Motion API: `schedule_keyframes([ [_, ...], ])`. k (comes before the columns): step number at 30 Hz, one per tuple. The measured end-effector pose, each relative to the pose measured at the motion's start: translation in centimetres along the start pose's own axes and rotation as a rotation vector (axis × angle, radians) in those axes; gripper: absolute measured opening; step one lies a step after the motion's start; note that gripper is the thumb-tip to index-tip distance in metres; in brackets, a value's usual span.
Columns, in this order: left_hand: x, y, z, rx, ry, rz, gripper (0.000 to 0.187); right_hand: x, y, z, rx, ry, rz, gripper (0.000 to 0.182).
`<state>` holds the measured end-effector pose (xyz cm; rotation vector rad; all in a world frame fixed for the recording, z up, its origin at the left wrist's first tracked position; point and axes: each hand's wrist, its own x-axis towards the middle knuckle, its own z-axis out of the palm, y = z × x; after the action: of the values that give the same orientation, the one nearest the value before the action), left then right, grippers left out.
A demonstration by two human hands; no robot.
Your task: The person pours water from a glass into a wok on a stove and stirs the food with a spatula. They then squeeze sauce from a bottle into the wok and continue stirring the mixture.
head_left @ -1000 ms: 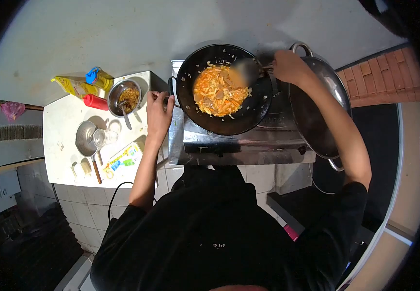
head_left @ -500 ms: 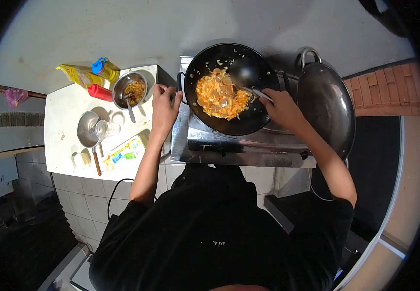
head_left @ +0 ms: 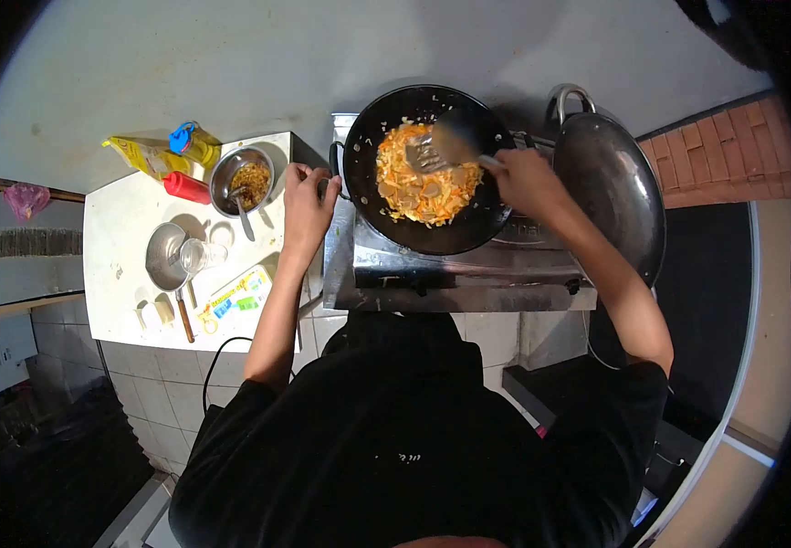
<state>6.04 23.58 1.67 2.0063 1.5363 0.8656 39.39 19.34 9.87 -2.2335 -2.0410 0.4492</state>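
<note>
A black wok (head_left: 386,228) sits on the metal stove (head_left: 468,288), with an orange and yellow mix of food (head_left: 432,196) in it. My right hand (head_left: 528,183) is closed around the handle of a ladle (head_left: 455,142), whose head is smeared by motion over the food. At the wok's left side is my left hand (head_left: 307,205), its fingers bent beside the black handle (head_left: 334,157). Whether those fingers grip the handle or something small is hard to make out.
Left of the stove, a white table (head_left: 112,265) carries a metal bowl (head_left: 222,173) with food and a spoon, a red bottle (head_left: 185,187), a yellow bottle (head_left: 202,151) and a saucepan (head_left: 165,256). A second large wok (head_left: 610,192) stands at the right.
The ladle has moved within the wok, and the food has shifted and spread. My right hand has moved slightly up and right. My left hand stays beside the wok's handle.
</note>
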Motion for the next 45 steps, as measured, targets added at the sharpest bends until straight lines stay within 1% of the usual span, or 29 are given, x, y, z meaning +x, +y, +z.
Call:
schedule_keyframes([
  [3,0.0,0.3,-0.2,0.004,0.018,0.020,0.028,-0.2,-1.2,-5.6,-0.132,0.083,0.009,0.019],
  [4,0.0,0.2,0.0,0.001,0.018,0.018,0.028,0.3,-0.4,-6.5,-0.118,0.076,-0.004,0.020],
  [5,-0.1,0.0,0.2,-0.005,0.016,0.009,0.028,0.7,0.0,-7.2,-0.175,0.059,-0.004,0.020],
  [7,0.1,0.0,0.3,-0.009,0.013,0.005,0.028,2.0,0.9,-7.2,-0.229,0.045,-0.001,0.020],
  [9,-0.1,0.4,0.1,-0.002,0.034,0.016,0.028,3.2,2.1,-5.6,-0.300,-0.089,0.004,0.025],
  [10,-0.1,0.4,0.2,-0.003,0.036,0.011,0.028,3.4,1.4,-5.1,-0.303,-0.092,0.001,0.025],
  [12,0.0,0.4,0.2,0.023,0.019,0.028,0.027,4.1,-0.9,-3.8,-0.028,-0.395,0.271,0.032],
  [13,0.1,0.3,0.2,0.025,0.022,0.023,0.027,4.4,-0.2,-2.4,-0.029,-0.397,0.266,0.032],
  [15,0.1,0.2,0.1,0.027,0.009,0.024,0.028,5.1,2.0,1.0,0.492,-0.558,0.288,0.029],
  [16,0.1,0.3,0.1,0.025,0.007,0.027,0.028,4.6,2.1,1.5,0.493,-0.556,0.291,0.029],
  [18,0.1,0.5,-0.1,0.034,-0.001,0.012,0.028,2.9,2.0,1.9,0.700,-0.521,0.282,0.026],
  [19,0.1,0.5,0.0,0.033,0.001,0.012,0.028,2.3,2.0,1.4,0.611,-0.483,0.199,0.031],
  [20,0.1,0.4,0.1,0.017,0.033,0.037,0.026,1.6,2.1,1.2,0.609,-0.484,0.196,0.031],
  [22,0.0,0.4,0.2,0.001,0.064,0.061,0.024,-0.1,1.9,0.7,0.331,-0.088,-0.158,0.029],
  [23,0.0,0.3,0.2,-0.007,0.058,0.045,0.024,-0.9,1.5,-0.2,0.331,-0.088,-0.157,0.029],
  [25,-0.1,0.4,0.2,-0.017,0.044,0.032,0.025,-2.5,-1.0,-4.0,0.230,-0.100,-0.138,0.026],
  [27,-0.1,0.5,0.2,-0.019,0.052,0.022,0.025,-3.6,-1.9,-5.6,0.183,-0.116,-0.110,0.025],
  [29,0.0,0.5,0.3,-0.007,0.057,0.022,0.025,-3.7,-1.9,-5.9,0.132,-0.135,-0.093,0.023],
  [31,0.0,0.3,0.6,0.012,0.079,0.014,0.025,-3.2,-1.2,-5.1,0.155,-0.200,-0.171,0.021],
  [32,-0.2,0.4,0.9,0.009,0.101,-0.009,0.025,-2.4,-0.5,-4.1,0.138,-0.212,-0.196,0.021],
  [34,-0.3,0.5,1.0,0.019,0.112,-0.017,0.024,-1.2,-0.1,-2.1,-0.025,-0.078,-0.257,0.019],
  [35,-0.3,0.5,1.1,0.025,0.119,-0.029,0.024,-0.5,0.6,-2.3,-0.024,-0.085,-0.271,0.019],
  [37,-0.7,0.8,1.3,0.017,0.145,-0.063,0.024,1.0,0.2,-5.0,-0.083,-0.035,-0.276,0.019],
  [38,-0.9,0.9,1.4,0.024,0.150,-0.078,0.024,1.9,0.5,-5.8,-0.081,-0.045,-0.289,0.019],
  [40,-1.0,1.2,1.7,0.034,0.177,-0.102,0.023,4.1,1.3,-7.0,-0.226,0.089,-0.359,0.018],
  [41,-1.2,1.4,1.7,0.057,0.187,-0.118,0.023,5.0,1.4,-7.0,-0.225,0.086,-0.376,0.018],
  [43,-1.7,1.5,1.9,0.063,0.209,-0.133,0.023,6.5,1.6,-6.7,-0.384,0.082,-0.437,0.019],
  [44,-1.9,1.6,2.1,0.061,0.219,-0.137,0.023,7.1,1.3,-6.1,-0.380,0.082,-0.450,0.019],
  [45,-1.9,1.8,2.2,0.070,0.225,-0.146,0.023,7.6,0.8,-5.1,-0.367,-0.015,-0.410,0.018],
])
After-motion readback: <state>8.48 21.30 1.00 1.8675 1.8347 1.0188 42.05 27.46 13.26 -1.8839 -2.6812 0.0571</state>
